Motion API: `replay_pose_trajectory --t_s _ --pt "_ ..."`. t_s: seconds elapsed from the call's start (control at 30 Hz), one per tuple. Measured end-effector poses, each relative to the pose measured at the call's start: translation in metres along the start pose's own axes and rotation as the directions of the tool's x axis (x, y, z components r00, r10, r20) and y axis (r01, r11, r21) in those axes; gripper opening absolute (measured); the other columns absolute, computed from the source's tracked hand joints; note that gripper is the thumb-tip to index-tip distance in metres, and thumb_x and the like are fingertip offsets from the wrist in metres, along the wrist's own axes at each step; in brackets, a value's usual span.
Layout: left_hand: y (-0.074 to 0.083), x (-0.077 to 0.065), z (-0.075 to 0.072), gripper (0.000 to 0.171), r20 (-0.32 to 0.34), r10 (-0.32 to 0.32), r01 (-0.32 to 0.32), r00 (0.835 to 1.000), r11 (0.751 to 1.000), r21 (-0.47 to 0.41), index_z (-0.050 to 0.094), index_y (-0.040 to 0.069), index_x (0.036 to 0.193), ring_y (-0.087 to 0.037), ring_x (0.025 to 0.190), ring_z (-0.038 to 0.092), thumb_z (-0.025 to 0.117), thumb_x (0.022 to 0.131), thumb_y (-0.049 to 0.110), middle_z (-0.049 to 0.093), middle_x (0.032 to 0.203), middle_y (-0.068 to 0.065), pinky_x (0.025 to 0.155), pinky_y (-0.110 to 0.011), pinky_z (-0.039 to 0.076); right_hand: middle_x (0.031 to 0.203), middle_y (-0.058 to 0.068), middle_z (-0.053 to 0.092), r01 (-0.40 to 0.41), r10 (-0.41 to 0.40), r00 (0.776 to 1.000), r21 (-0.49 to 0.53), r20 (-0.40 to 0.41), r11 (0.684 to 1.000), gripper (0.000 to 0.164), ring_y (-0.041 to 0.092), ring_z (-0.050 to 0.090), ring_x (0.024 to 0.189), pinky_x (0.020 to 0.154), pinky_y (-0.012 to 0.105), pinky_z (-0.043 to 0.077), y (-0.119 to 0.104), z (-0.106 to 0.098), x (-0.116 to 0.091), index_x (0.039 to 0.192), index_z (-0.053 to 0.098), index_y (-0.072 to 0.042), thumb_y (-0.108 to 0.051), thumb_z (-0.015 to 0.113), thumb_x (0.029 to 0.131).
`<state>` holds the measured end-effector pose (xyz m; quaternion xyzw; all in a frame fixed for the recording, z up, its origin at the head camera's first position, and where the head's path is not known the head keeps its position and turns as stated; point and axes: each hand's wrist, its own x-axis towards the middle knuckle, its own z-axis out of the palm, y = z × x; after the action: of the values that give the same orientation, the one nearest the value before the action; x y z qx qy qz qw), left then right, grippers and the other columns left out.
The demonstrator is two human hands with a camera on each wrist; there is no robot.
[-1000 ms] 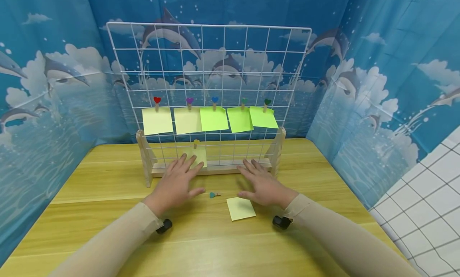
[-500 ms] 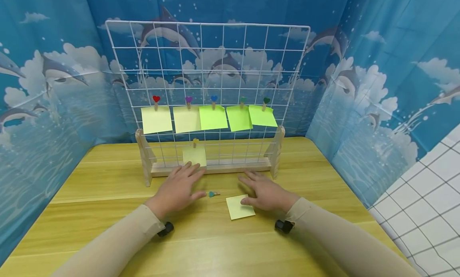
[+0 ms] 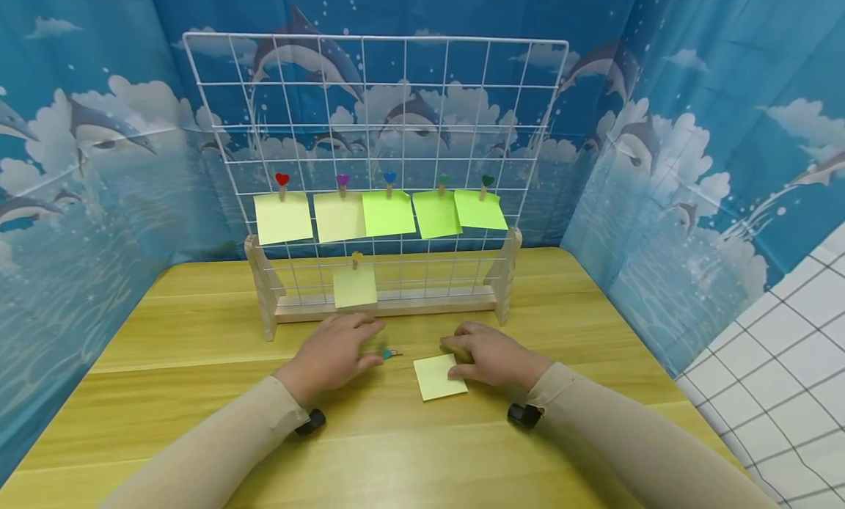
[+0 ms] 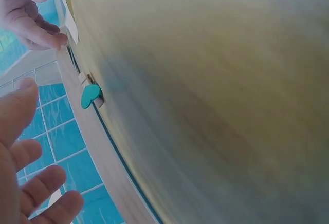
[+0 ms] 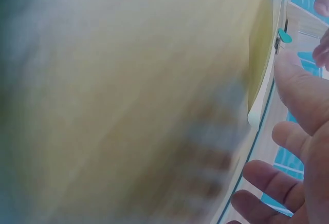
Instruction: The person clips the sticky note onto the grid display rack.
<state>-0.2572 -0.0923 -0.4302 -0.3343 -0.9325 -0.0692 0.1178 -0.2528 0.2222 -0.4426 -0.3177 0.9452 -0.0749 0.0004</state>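
On the table lie a small clothespin with a teal heart (image 3: 388, 354) and a pale yellow sticky note (image 3: 436, 381). My left hand (image 3: 337, 351) hovers just left of the clothespin, thumb close to it and fingers spread. In the left wrist view the clothespin (image 4: 90, 95) stands apart from these fingers. My right hand (image 3: 494, 356) is at the sticky note's right side, its thumb over the note's edge; whether it touches the paper I cannot tell. Its fingers are loosely bent in the right wrist view, and the note (image 5: 261, 80) shows with a raised edge.
A white wire grid (image 3: 383, 83) on a wooden stand (image 3: 422, 304) rises behind the hands. Several yellow and green notes hang in a row under heart clothespins. One pale note (image 3: 355, 287) hangs lower, under a yellow clothespin (image 3: 356, 260). Dolphin curtains surround the table (image 3: 409, 458).
Both hands have drawn back from the grid's base toward the table front. The left has come near the teal clothespin, and the right thumb has moved over the sticky note. The view has shifted slightly.
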Motion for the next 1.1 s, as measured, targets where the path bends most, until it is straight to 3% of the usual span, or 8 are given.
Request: replay_pose_trajectory --t_s 0.2,0.47,0.77,1.1 --pt "0.003 0.003 0.002 0.057 0.056 -0.008 0.008 0.998 1.000 -0.004 0.051 0.024 0.134 -0.020 0.117 0.053 0.057 0.086 0.053 0.056 0.128 -0.001 0.101 -0.048 0.038 0.109 -0.004 0.055 0.013 -0.013 1.000 0.002 0.006 1.000 0.058 0.009 0.049 0.092 0.080 0.030 0.046 -0.001 -0.001 0.001 0.131 0.055 -0.022 -0.054 0.060 0.083" --pt "0.006 0.007 0.005 0.051 0.140 -0.045 0.054 0.989 0.997 -0.059 0.056 0.022 0.128 -0.018 0.114 0.056 0.058 0.087 0.050 0.059 0.125 0.001 0.095 -0.047 0.044 0.104 -0.006 0.055 0.015 -0.015 1.000 0.015 0.015 1.000 0.053 0.007 0.047 0.089 0.078 0.028 0.044 0.001 0.001 0.002 0.127 0.058 -0.022 -0.052 0.061 0.084" --pt "0.006 0.012 0.008 0.047 0.164 -0.027 0.042 0.986 0.995 -0.089 0.058 0.018 0.126 -0.019 0.114 0.056 0.058 0.088 0.046 0.060 0.124 0.001 0.095 -0.043 0.045 0.099 -0.006 0.055 0.019 -0.019 1.000 0.016 0.015 1.000 0.047 0.008 0.046 0.087 0.076 0.028 0.043 0.002 0.002 0.003 0.121 0.063 -0.021 -0.048 0.064 0.082" --pt "0.009 0.019 0.010 0.041 0.212 -0.080 0.110 0.974 0.985 -0.135 0.060 0.019 0.124 -0.017 0.109 0.059 0.059 0.089 0.041 0.064 0.118 0.005 0.093 -0.040 0.047 0.092 -0.007 0.053 -0.001 0.000 0.999 0.017 0.034 1.000 0.044 0.008 0.042 0.080 0.071 0.024 0.039 -0.002 0.000 0.004 0.116 0.066 -0.021 -0.048 0.066 0.081"
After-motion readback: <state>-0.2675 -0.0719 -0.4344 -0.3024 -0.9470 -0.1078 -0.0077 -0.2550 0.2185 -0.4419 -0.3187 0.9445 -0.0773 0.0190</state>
